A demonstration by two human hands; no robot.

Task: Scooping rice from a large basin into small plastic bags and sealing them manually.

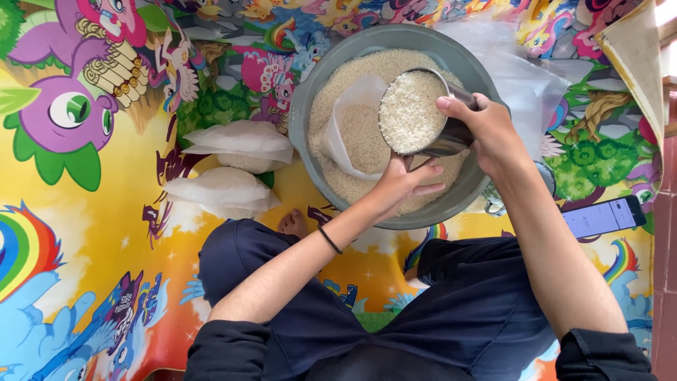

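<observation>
Presently: right hand (486, 130) fingers grasping cup (419, 113) of rice, tilted; left hand (402, 182) grasping bag (352, 127) — slack mouth risks spillage into basin (303, 113).

Your left hand (405, 185) hides the lower edge of the clear plastic bag (352, 127), so you cannot tell how its grip closes on it. Your right hand (486, 130) covers the metal cup (423, 113) along its far side. The phone (603, 216) shows a screen too small to read. The bottom edge cuts off your sleeves.
</observation>
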